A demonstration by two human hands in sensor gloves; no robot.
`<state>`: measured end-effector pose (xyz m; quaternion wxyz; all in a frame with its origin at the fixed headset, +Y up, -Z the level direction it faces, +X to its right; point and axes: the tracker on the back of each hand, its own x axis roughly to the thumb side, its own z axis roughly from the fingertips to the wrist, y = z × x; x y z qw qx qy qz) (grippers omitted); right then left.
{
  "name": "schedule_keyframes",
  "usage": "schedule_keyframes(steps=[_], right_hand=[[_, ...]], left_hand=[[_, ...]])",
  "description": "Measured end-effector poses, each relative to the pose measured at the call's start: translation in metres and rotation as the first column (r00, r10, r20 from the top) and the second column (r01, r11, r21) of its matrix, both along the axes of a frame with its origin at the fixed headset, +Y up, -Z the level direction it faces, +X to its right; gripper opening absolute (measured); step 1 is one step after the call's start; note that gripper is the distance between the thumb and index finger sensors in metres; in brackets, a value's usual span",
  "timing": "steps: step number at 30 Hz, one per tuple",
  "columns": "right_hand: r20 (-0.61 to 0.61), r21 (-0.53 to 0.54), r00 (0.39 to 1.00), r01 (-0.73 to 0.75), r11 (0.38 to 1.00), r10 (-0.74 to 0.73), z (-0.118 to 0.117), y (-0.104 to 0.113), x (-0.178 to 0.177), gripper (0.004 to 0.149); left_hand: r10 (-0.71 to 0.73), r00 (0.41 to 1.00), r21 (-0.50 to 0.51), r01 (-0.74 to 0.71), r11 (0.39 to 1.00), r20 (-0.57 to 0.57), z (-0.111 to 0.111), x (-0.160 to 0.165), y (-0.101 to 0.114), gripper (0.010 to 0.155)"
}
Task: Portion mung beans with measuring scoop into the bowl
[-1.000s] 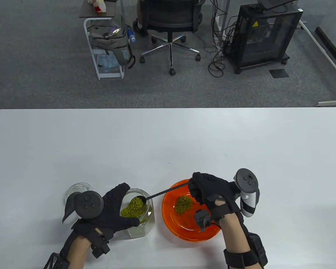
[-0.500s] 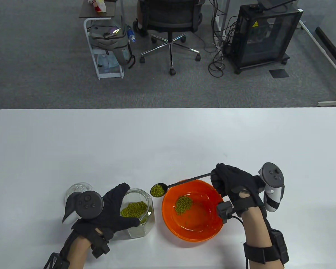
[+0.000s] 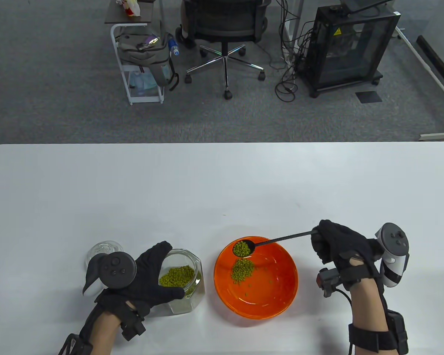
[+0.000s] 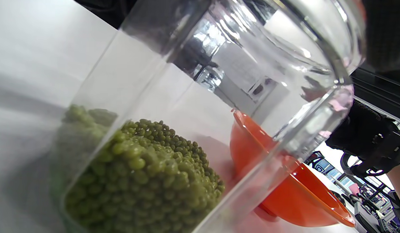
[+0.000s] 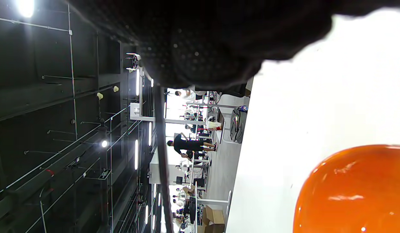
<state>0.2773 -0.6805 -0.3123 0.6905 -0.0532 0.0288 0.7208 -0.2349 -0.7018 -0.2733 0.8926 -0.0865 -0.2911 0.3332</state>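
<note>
Table view: near the front edge of the table [image 3: 222, 177], right hand [image 3: 340, 246] curled round the far end of the scoop [image 3: 243, 248] handle, spoon end heaped with mung beans [image 3: 240, 248] and hanging over the far rim of the orange bowl [image 3: 272, 296], above a small pile already in it. Left hand [image 3: 148, 277] wrapped round the glass jar [image 3: 183, 292], just left of the bowl; lid [image 3: 103, 249] behind it.

Left wrist view: jar wall [image 4: 193, 106] close up, thick, clear, likely slippery and breakable, so best gripped round the body; beans [image 4: 145, 181] filling the lower part; bowl [image 4: 303, 194] beside it.

Right wrist view: glove [image 5: 203, 42] across the top, thin stiff handle [image 5: 161, 155] running out from under it, bowl rim [image 5: 349, 191] at the lower right corner. Beans light, round, loose, likely to roll off if tipped early; level carry from the handle end advisable.
</note>
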Motion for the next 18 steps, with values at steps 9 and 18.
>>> schedule_keyframes(steps=[9,18], right_hand=[[0.028,-0.008,0.999,-0.034,0.999,0.034,0.006,-0.007,0.012,0.043],[0.08,-0.018,0.986,-0.145,0.989,0.146,0.009,-0.011,0.015,0.043]], left_hand=[[0.001,1.0,-0.009,-0.001,1.0,0.016,0.0,0.001,-0.001,0.121],[0.011,1.0,-0.012,-0.011,1.0,0.014,0.0,0.001,-0.001,0.122]])
